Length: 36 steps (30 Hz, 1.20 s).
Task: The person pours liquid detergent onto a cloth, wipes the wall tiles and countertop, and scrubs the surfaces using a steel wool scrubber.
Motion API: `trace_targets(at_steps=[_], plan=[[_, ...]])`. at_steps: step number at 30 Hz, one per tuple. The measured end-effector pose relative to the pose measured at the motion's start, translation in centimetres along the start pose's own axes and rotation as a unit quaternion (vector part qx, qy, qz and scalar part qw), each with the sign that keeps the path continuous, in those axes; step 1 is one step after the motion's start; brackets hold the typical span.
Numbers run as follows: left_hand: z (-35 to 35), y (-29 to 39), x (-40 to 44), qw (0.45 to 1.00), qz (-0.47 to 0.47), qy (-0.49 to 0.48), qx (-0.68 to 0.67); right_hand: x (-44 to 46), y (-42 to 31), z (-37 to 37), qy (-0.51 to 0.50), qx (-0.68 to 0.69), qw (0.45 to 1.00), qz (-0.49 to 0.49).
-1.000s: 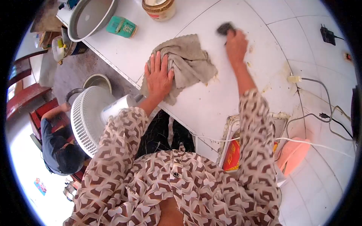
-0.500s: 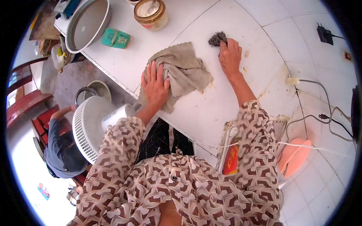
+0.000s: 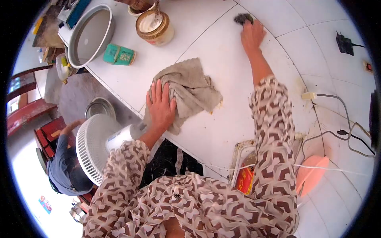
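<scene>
My left hand lies flat with fingers stretched on a crumpled grey-brown cloth, which is spread on the white tiled counter. Farther forward, my right hand presses a dark steel wool scrubber against the counter top, near the back edge by the wall. Its fingers are closed around the scrubber's near side. Yellowish stains mark the counter beside the cloth.
A glass jar of white paste, a green box and a metal basin stand at the left. A white fan is by my left arm; another person sits beyond it. Cables run along the right wall.
My right hand has slid forward across the counter with the steel wool, towards the back edge. My left hand stays on the cloth.
</scene>
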State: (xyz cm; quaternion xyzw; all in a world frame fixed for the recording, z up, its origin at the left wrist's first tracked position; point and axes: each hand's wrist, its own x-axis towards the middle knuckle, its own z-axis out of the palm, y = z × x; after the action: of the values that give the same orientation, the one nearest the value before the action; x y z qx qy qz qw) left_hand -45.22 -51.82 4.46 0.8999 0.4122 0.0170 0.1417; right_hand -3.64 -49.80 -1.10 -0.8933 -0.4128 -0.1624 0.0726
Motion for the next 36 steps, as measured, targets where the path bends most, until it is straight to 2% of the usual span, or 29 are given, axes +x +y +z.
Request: trace_targets(at_steps=[1,2,3,4,7,11,14,15,18,19,21,22,23,24,26,28,30,33,34,35,36], plan=[[0.1,-0.1,0.0,1.000,0.002,0.000,0.000,1.7,-0.3,1.1,-0.013,0.008,0.999,-0.036],[0.1,-0.1,0.0,1.000,0.003,0.000,-0.002,2.7,-0.6,4.8,0.104,0.019,0.994,-0.038],[0.2,-0.3,0.2,1.000,0.007,-0.001,-0.003,3.2,-1.4,4.8,0.102,0.013,0.994,-0.030],[-0.3,0.1,0.0,1.000,0.004,-0.011,-0.003,3.0,-1.8,4.5,0.088,0.009,0.996,-0.022],[-0.1,0.1,0.3,1.000,0.004,-0.007,-0.006,0.0,-0.1,0.6,-0.005,0.046,0.996,-0.080],[-0.3,0.2,-0.5,1.000,-0.003,-0.030,0.009,-1.0,2.2,-1.2,-0.015,0.018,0.998,-0.055],[-0.1,-0.1,0.4,1.000,0.005,-0.010,-0.001,2.9,-0.7,0.6,-0.013,0.025,0.999,-0.029],[-0.2,-0.2,0.0,1.000,0.009,-0.009,-0.007,3.0,-1.7,0.5,-0.036,0.013,0.998,-0.049],[-0.7,0.1,-0.1,0.999,0.001,-0.035,0.011,-1.1,-1.9,0.9,0.075,0.143,0.980,-0.118],[-0.7,0.4,-0.1,0.999,0.001,-0.034,0.009,-2.2,0.0,-0.2,-0.006,0.149,0.988,-0.040],[-0.6,0.3,-0.1,1.000,0.000,-0.026,0.009,-4.9,6.7,-0.7,0.049,0.090,0.995,0.006],[-0.5,0.3,-0.1,1.000,0.002,-0.024,0.009,-6.2,9.7,-1.2,0.090,-0.033,0.995,0.024],[-0.2,0.2,0.0,1.000,0.002,-0.019,0.010,-8.0,13.3,-2.4,0.004,0.000,0.999,0.050],[-0.1,0.1,-0.2,1.000,0.000,-0.019,0.012,-8.7,13.4,-5.2,-0.043,-0.036,0.988,0.146],[-0.3,0.3,-0.1,1.000,0.007,-0.005,0.012,-9.6,12.6,-4.5,0.028,-0.079,0.977,0.198],[-0.4,0.4,-0.1,1.000,0.014,0.000,0.012,-8.1,9.8,-1.4,0.099,-0.042,0.980,0.170],[-0.4,0.3,-0.1,1.000,0.014,-0.004,0.011,-6.1,5.4,-1.0,-0.011,0.092,0.989,0.113],[-0.2,0.1,-0.1,1.000,0.005,-0.017,0.005,-8.5,8.8,-3.4,-0.014,0.072,0.993,0.090],[-0.1,0.3,0.0,1.000,0.008,-0.013,0.009,-10.8,13.1,-1.6,0.074,-0.060,0.993,0.067],[0.0,0.2,-0.2,1.000,0.009,-0.010,0.015,-12.0,15.9,-3.4,0.048,-0.056,0.989,0.129],[0.0,0.1,-0.1,1.000,0.008,-0.006,0.023,-12.4,19.0,-4.0,0.045,0.074,0.945,0.314]])
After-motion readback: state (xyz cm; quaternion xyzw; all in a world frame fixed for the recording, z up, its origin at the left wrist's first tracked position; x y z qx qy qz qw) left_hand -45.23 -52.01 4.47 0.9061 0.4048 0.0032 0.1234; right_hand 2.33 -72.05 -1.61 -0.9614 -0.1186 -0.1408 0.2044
